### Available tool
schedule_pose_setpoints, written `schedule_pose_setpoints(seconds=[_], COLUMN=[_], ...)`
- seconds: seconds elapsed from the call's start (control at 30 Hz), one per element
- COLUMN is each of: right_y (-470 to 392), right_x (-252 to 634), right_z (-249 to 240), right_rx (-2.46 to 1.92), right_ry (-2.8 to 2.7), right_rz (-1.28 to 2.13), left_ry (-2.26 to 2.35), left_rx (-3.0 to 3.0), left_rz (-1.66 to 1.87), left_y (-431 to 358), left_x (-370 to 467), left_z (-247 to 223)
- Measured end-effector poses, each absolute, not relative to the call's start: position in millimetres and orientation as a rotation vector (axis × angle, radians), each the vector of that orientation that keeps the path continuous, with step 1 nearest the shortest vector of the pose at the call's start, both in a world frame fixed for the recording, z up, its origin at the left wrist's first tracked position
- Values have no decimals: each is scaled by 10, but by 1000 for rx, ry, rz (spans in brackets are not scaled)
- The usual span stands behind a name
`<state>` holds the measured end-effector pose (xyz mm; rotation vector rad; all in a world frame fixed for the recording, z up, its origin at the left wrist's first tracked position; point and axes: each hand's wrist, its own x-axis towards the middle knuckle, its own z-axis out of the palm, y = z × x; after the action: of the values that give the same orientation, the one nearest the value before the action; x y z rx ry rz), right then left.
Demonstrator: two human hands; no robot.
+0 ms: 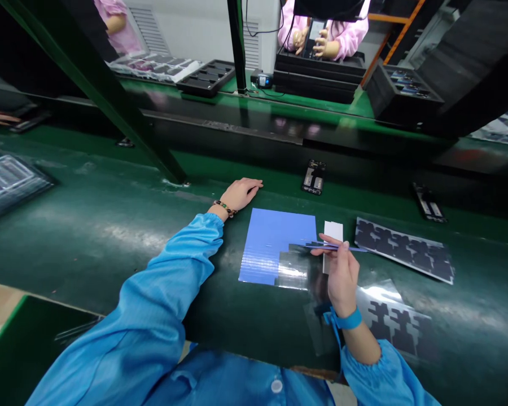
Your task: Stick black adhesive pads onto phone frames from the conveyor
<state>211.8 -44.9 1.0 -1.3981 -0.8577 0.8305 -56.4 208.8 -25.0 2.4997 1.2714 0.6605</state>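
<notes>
Right hand (pixel 344 276), mine: thumb and fingers pinch a slim violet strip-like implement (pixel 357 249), its left end above the blue rectangular sheet (pixel 279 228) on the dark green bench (pixel 110 265). Exact kind of implement: I cannot tell. A white rectangular card (pixel 333 229) lies partly beneath the same hand. My left hand (pixel 239 194), fingers loosely extended and thumb apart, rests just beyond the sheet's far left corner. To my right lies a pale-edged sheet of black cut-outs (pixel 406 248).
</notes>
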Motion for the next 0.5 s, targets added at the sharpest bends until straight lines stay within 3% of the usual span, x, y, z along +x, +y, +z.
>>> schedule_pose_setpoints(seconds=[0.5], right_y=[-466], right_x=[2116], right_z=[41], right_rx=[-1385], right_ry=[-918], right_rz=[889], left_ry=[1206], left_rx=[2517], left_rz=[716], left_y=[2137], left_x=[-569], left_z=[-309])
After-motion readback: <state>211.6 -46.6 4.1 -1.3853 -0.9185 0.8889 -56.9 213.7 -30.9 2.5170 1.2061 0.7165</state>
